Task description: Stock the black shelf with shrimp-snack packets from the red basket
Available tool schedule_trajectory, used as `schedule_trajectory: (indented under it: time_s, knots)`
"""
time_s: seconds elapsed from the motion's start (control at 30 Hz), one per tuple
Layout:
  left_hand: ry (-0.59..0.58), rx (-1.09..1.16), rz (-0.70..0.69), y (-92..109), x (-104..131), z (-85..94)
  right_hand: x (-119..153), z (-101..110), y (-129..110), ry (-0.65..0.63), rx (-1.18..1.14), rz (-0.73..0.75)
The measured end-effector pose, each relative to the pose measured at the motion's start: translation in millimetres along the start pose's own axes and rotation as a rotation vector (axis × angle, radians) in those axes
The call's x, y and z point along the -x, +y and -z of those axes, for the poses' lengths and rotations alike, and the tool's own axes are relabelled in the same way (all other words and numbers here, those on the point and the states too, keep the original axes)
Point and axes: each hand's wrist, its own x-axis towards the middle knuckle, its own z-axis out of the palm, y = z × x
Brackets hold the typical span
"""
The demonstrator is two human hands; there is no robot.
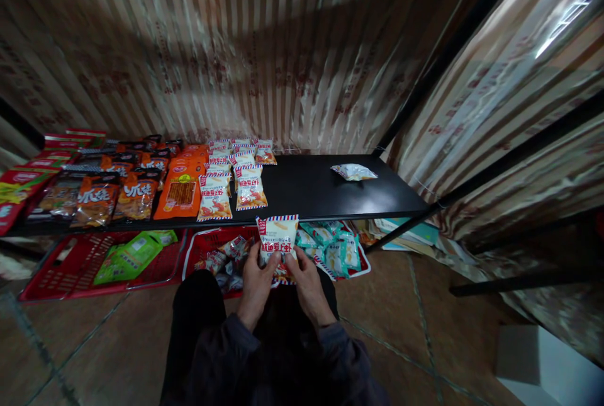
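Observation:
Between my two hands is a white snack bag with red lettering and a striped top edge, held upright before the shelf's front edge. My left hand grips its left side, thumb on the front. My right hand closes on the right side in the same way. Matching snack bags stand in rows on the black shelf, just beyond my hands. Another snack bag lies flat towards the shelf's right end. Below my hands, a red basket holds dark-red and teal packets, partly hidden by my hands.
Orange bags, brown-black bags and red bags fill the shelf's left side. A second red basket with green packets sits on the floor. Black posts frame the shelf; a white box stands lower right.

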Motion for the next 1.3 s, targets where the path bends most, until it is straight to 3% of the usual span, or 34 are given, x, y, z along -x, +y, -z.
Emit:
schedule_trajectory:
  time_s: [0.23, 0.47, 0.8, 1.03, 1.2, 1.3]
  knots:
    - [0.021, -0.042, -0.037, 3, -17, -16.0, -22, 8, 0, 0.079, 0.066, 0.005]
    - [0.027, -0.057, -0.11, 1, -57, -35.5, -63, 15, -12, 0.058, 0.102, 0.054]
    - [0.082, -0.447, -0.317, 39, -121, -71.5, -160, 18, -39, 0.124, 0.173, 0.148]
    - [0.202, -0.649, -0.522, 40, -164, -97.5, -236, 14, -50, 0.146, 0.213, 0.227]
    - [0.295, -0.724, -0.566, 46, -195, -107.4, -283, 15, -48, 0.223, 0.377, 0.307]
    - [0.295, -0.747, -0.564, 48, -212, -111.7, -302, 15, -46, 0.279, 0.518, 0.349]
